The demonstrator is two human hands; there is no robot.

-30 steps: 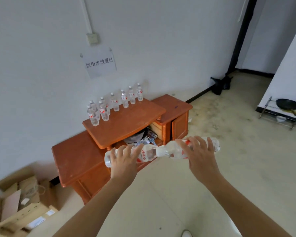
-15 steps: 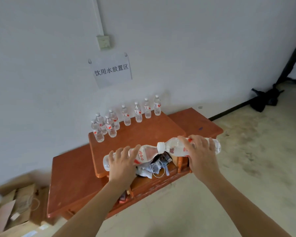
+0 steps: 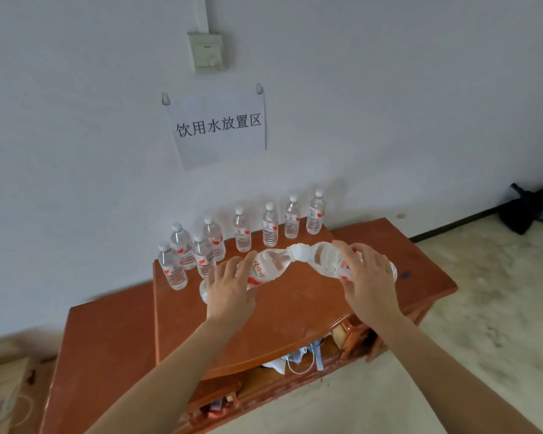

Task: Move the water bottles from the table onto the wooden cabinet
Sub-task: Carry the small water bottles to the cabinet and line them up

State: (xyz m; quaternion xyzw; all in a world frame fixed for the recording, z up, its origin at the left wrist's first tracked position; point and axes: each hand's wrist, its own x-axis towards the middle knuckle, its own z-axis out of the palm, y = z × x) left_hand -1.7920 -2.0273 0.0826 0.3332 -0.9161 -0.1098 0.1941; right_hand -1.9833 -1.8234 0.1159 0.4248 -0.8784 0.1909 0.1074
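White wall [image 3: 389,89] with a paper sign [image 3: 220,130] — pale, stained floor [image 3: 499,308] right.

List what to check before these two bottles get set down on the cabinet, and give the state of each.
1. The left hand grips the left bottle: ok.
2. The right hand grips the right bottle: ok.
3. Both bottles upright for setting down: not ok, they lie sideways with their caps meeting.
4. Bare space on the cabinet top in front of the standing bottles: ok.
5. Caps screwed tight: cannot tell.
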